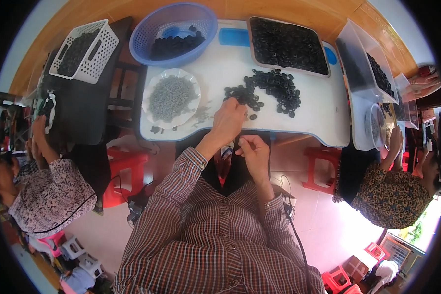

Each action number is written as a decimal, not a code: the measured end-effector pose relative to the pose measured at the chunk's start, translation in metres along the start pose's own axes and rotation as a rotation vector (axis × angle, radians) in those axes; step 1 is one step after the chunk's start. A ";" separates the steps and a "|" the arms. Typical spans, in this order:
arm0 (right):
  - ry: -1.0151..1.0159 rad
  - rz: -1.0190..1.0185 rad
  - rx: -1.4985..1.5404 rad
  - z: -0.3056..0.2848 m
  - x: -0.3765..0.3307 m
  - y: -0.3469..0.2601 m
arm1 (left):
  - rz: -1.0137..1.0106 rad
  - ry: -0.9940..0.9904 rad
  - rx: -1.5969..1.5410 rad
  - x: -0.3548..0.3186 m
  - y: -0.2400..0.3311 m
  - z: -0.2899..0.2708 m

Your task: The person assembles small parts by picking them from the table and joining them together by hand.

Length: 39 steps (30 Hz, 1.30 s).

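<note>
My left hand (229,119) reaches over the table's near edge, fingers curled beside a loose pile of small black oval pieces (244,96). Whatever its fingertips hold, if anything, is hidden. Lower and to the right, my right hand (256,153) is just off the table edge, thumb and fingers pinched together. Something small and dark seems to show at its fingertips, too small to name. More of the black pieces (285,93) spread in a curved heap to the right. On the left is a white scalloped plate (146,100) full of small grey parts (170,97).
On the white table (220,66) stand a blue perforated basket (141,48) and a shallow tray (328,68), both with black pieces. A white basket (94,66) is on the dark table at left; clear bins (360,39) stand at right. Co-workers sit either side, near red stools (127,171).
</note>
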State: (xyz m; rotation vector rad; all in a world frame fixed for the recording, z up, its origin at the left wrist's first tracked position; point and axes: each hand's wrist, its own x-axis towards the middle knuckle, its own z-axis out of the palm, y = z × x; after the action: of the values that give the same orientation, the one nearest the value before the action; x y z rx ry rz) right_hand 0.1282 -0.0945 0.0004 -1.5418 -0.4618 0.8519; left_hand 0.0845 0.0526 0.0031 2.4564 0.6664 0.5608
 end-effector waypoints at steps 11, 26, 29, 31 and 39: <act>0.213 -0.231 -0.318 -0.004 0.024 -0.009 | 0.005 -0.006 -0.045 -0.008 0.000 -0.004; 0.224 -0.441 -0.682 0.001 0.043 -0.008 | 0.102 0.073 -0.192 -0.017 -0.008 -0.005; 0.242 -0.512 -0.775 -0.001 0.046 0.000 | 0.113 0.086 -0.194 -0.017 -0.007 -0.005; 0.278 -0.506 -0.821 0.000 0.046 0.002 | 0.115 0.092 -0.189 -0.018 -0.007 -0.005; 0.162 -0.159 -0.278 -0.007 0.034 -0.006 | 0.133 0.227 -0.235 -0.025 -0.004 -0.004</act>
State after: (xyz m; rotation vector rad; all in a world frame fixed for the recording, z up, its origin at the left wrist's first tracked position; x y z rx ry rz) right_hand 0.1561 -0.0740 -0.0027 -1.7862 -0.5943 0.5507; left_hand 0.0616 0.0434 -0.0027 2.2464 0.4937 0.9258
